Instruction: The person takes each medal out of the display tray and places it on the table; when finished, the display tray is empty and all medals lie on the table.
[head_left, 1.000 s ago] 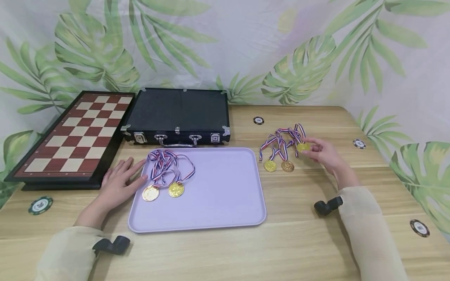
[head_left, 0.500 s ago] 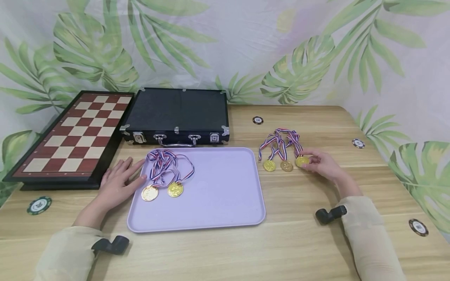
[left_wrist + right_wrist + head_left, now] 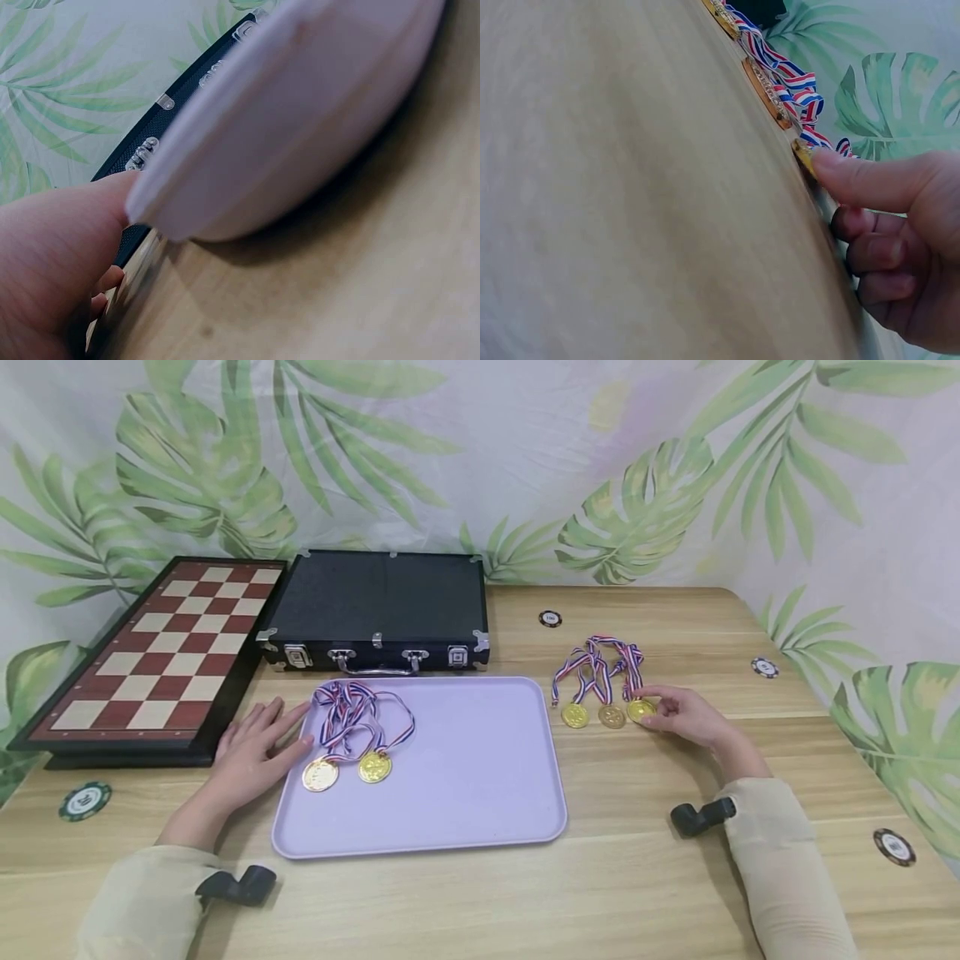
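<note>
Three gold medals with red, white and blue ribbons lie in a row on the wooden table right of the lilac tray [image 3: 465, 793]. My right hand [image 3: 671, 712] pinches the rightmost medal [image 3: 640, 710], which rests on the table beside the other two [image 3: 575, 716] [image 3: 611, 717]. In the right wrist view my thumb [image 3: 870, 180] lies over that medal's edge [image 3: 804, 157], the other fingers curled beneath. Two more medals [image 3: 320, 774] [image 3: 374, 767] lie on the tray's left part. My left hand [image 3: 251, 752] rests flat on the table, fingers touching the tray's left rim [image 3: 300, 112].
A black case [image 3: 378, 602] with metal latches stands behind the tray, and a red-and-cream chessboard [image 3: 157, 647] lies to its left. Poker chips lie scattered: far centre [image 3: 551, 618], right [image 3: 764, 667], near right [image 3: 894, 847], near left [image 3: 81, 800].
My right hand carried the third medal down and nearer, from above the ribbons to the table in line with the other two. The left hand stayed put.
</note>
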`<state>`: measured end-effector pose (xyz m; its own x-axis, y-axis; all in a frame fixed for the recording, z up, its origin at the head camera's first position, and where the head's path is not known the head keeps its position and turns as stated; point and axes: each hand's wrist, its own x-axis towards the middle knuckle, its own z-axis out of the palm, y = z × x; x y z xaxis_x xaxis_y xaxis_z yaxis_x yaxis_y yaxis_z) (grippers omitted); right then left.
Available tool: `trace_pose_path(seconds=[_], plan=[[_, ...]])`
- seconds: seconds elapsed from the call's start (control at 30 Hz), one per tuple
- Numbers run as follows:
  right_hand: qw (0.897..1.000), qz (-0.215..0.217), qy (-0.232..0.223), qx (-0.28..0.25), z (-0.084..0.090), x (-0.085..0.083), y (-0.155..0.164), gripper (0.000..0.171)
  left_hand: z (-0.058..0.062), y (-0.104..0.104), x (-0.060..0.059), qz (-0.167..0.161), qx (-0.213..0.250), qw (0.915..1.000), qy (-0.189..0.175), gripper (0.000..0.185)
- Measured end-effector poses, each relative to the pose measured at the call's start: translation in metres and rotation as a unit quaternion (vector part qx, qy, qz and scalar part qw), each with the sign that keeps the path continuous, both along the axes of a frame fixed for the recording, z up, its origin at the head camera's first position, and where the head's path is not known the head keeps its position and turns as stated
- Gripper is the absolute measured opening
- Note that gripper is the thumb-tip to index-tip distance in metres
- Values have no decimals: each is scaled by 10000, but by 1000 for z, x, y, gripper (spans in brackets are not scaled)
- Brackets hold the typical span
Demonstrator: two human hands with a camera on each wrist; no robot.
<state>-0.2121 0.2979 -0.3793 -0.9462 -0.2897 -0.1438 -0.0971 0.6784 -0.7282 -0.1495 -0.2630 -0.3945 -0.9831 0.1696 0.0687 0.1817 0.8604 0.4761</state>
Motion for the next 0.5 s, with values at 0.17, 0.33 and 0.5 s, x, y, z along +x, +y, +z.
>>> trace_pose_path(seconds=[0.17,0.33,0.5], plan=[[9999,35,54,108,0,2,0,49,0,0,0,0,-8,10000,40,59],[9995,5,221,212,-1,4,1,47,-1,0,-1,10,-26,10000,25,60],[9996,-5,209,182,0,7,1,47,0,0,0,-4,-25,10000,-4,60]])
